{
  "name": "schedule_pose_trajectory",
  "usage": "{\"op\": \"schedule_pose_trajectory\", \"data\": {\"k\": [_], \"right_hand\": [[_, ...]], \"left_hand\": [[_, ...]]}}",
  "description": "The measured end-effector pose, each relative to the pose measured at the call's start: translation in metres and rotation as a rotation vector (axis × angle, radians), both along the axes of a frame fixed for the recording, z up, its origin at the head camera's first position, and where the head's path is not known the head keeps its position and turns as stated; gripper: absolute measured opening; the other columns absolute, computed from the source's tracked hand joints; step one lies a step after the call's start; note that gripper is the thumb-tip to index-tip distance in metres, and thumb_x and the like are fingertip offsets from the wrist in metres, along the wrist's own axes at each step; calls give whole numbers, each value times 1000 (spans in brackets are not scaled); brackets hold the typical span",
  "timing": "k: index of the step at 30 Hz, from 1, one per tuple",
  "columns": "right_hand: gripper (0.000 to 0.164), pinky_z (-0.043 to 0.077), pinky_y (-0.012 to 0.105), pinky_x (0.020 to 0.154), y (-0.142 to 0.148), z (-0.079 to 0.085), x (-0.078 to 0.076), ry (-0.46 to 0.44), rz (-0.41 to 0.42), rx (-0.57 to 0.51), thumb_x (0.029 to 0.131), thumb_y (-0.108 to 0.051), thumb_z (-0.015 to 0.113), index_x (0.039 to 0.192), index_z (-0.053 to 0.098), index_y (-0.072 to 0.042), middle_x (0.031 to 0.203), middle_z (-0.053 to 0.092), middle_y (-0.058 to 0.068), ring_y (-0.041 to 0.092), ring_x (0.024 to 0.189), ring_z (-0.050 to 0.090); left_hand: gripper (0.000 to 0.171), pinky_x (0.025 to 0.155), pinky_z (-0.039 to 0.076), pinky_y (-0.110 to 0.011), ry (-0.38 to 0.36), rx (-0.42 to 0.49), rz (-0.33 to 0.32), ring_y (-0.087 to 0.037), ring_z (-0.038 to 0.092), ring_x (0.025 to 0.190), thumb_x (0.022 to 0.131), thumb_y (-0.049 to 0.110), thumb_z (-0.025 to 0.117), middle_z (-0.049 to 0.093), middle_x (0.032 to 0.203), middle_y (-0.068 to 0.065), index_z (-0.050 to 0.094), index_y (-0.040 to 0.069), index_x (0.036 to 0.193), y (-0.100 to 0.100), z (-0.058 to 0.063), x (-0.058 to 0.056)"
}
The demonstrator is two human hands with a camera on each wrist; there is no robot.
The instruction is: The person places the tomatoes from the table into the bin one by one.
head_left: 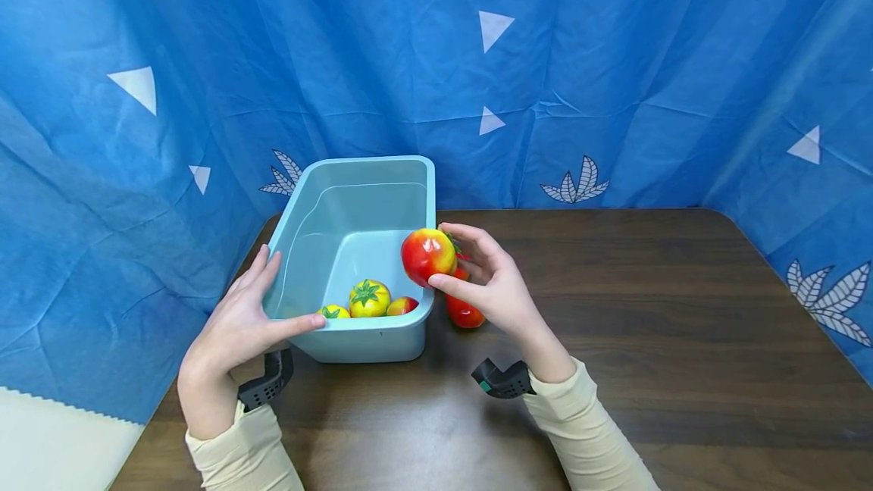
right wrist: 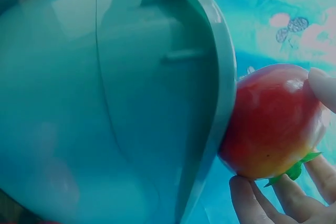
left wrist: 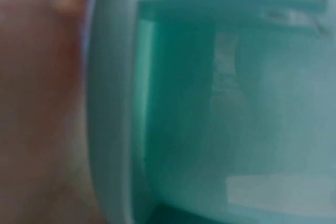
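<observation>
My right hand (head_left: 491, 286) holds a red-and-yellow toy tomato (head_left: 424, 254) between thumb and fingertips, over the right rim of a light blue plastic bin (head_left: 382, 336). The right wrist view shows the held tomato's green leafy top turned toward the fingers. At the bin's front left corner, my left hand (head_left: 239, 324) rests with fingers straight along the side and the thumb along the front rim. Inside the bin's near end lie a yellow tomato (head_left: 370, 298), a smaller-looking yellow one (head_left: 334, 312) and a yellow-red one (head_left: 402, 305). The left wrist view is blurred.
Red tomatoes (head_left: 465, 313) lie on the dark wooden table (head_left: 648, 324) just right of the bin, partly hidden by my right hand. A blue patterned curtain (head_left: 614, 82) hangs behind and along both sides of the table.
</observation>
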State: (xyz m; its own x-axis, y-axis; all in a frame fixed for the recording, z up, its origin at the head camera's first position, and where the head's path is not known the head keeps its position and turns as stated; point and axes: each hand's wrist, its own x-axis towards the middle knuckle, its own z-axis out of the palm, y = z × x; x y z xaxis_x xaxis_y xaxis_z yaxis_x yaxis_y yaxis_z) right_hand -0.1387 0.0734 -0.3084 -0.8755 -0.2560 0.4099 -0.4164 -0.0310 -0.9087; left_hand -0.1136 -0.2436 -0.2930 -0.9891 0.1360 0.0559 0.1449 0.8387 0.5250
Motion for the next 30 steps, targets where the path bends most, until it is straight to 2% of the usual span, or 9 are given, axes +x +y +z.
{"op": "schedule_pose_trajectory", "data": {"k": [8, 13, 20, 24, 30], "right_hand": [[59, 44, 34, 87, -12, 1, 4, 27, 27, 20, 76, -8, 70, 128, 45, -19, 128, 45, -5, 14, 117, 42], [58, 43, 33, 88, -16, 7, 9, 3, 41, 30, 77, -6, 69, 129, 44, -15, 129, 46, -5, 13, 117, 42], [57, 40, 39, 92, -20, 22, 19, -5, 61, 36, 79, 0, 65, 130, 41, -3, 131, 45, 5, 16, 119, 41], [58, 38, 44, 93, -19, 21, 19, 13, 76, 26, 78, 3, 65, 130, 40, -1, 131, 44, 11, 22, 119, 42], [58, 39, 45, 91, -15, 19, 18, 3, 67, 21, 77, 3, 65, 129, 40, -1, 131, 44, 12, 26, 118, 43]], "left_hand": [[108, 87, 20, -69, -5, 1, 5, -41, 6, 130, 67, 55, 69, -6, 148, -5, 9, 8, 143, 1, 0, 0], [108, 87, 20, -69, -6, 0, 6, -41, 6, 130, 67, 55, 69, -6, 148, -5, 9, 8, 143, 1, 1, 0], [107, 88, 19, -69, -8, 0, 3, -41, 6, 130, 68, 54, 69, -5, 149, -5, 9, 7, 143, 0, 1, 1], [108, 88, 19, -69, -7, -1, 0, -41, 5, 130, 67, 54, 69, -5, 148, -5, 9, 7, 143, 0, 1, 0], [107, 86, 20, -70, -22, -6, 8, -41, 5, 130, 68, 55, 69, -6, 148, -5, 9, 9, 143, 0, 2, 0]]}}
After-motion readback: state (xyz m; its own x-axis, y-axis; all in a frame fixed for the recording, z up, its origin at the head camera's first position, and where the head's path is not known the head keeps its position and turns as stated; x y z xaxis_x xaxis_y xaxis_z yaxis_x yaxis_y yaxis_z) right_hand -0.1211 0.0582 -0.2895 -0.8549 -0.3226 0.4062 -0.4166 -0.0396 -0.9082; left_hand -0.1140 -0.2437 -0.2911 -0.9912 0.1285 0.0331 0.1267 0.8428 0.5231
